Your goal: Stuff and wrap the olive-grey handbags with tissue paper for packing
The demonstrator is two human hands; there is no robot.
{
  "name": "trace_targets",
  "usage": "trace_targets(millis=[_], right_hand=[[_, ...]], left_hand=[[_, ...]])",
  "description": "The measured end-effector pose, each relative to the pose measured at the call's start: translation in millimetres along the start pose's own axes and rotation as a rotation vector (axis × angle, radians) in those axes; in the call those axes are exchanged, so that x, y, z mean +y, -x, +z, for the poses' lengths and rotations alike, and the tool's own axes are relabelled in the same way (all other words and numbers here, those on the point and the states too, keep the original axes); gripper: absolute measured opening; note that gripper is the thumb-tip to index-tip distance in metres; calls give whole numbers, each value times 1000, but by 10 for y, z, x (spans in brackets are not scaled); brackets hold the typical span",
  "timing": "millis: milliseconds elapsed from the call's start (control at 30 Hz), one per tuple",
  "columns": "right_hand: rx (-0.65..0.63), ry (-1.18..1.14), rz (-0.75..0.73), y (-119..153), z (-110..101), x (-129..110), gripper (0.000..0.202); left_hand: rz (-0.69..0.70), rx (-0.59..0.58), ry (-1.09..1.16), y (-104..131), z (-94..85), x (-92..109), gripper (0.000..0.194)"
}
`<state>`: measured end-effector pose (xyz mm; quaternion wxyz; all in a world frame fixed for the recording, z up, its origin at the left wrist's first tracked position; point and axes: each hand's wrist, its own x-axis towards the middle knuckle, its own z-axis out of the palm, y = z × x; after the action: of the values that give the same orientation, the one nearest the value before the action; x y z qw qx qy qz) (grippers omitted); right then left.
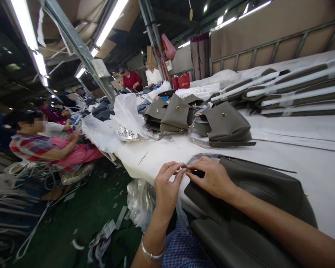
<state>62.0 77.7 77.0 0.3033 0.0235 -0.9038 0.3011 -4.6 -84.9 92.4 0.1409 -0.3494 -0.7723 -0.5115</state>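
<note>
A large dark olive leather bag lies on its side at the table's near edge, partly over my lap. Beyond its left end, my left hand pinches a small dark strap end between thumb and fingertips. My right hand meets it there, thumb and fingers closed on the same small piece. The fingertips of both hands nearly touch, and they hide most of what they hold. My right forearm crosses over the bag. Clear plastic wrap shows behind my right hand.
Several olive bags with gold fittings stand farther back on the white table. Stacked wrapped straps or panels lie at the back right. White plastic bags rest at the left edge. A seated person in a checked shirt is at the left.
</note>
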Motion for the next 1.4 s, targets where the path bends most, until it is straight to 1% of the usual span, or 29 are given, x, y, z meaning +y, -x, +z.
trace_targets(millis=[133, 233, 300, 467, 733, 833, 900, 967, 1067, 1167, 1267, 1400], right_hand=[[39, 93, -39, 30, 27, -33, 11], [45, 151, -68, 45, 38, -39, 15], [40, 175, -90, 53, 40, -39, 16], [23, 166, -111, 56, 35, -42, 17], [3, 34, 0, 32, 44, -31, 10], [-21, -44, 45, 18, 32, -3, 8], [-62, -138, 72, -5, 14, 24, 10], [-111, -245, 104, -34, -6, 52, 12], [-172, -372, 139, -75, -26, 87, 14], [-205, -430, 138, -93, -26, 114, 16], [-211, -428, 116, -90, -15, 135, 19], [-225, -409, 86, -86, -29, 135, 21]], left_hand=[[131, 77, -208, 49, 16, -40, 11], [182, 95, -291, 78, 14, -67, 9], [183, 89, -286, 78, 2, -75, 8], [145, 4, -218, 44, -34, -68, 7], [129, -3, -193, 71, 20, -60, 3], [65, 12, -119, 76, 34, -76, 4], [-40, 34, -15, 65, 34, -96, 7], [-170, 30, 147, 50, 33, -119, 17], [-320, -37, 340, 34, 45, -140, 33], [-369, -77, 374, 28, 73, -129, 32], [-372, -67, 362, 19, 99, -91, 36], [-397, -55, 353, 2, 117, -55, 30]])
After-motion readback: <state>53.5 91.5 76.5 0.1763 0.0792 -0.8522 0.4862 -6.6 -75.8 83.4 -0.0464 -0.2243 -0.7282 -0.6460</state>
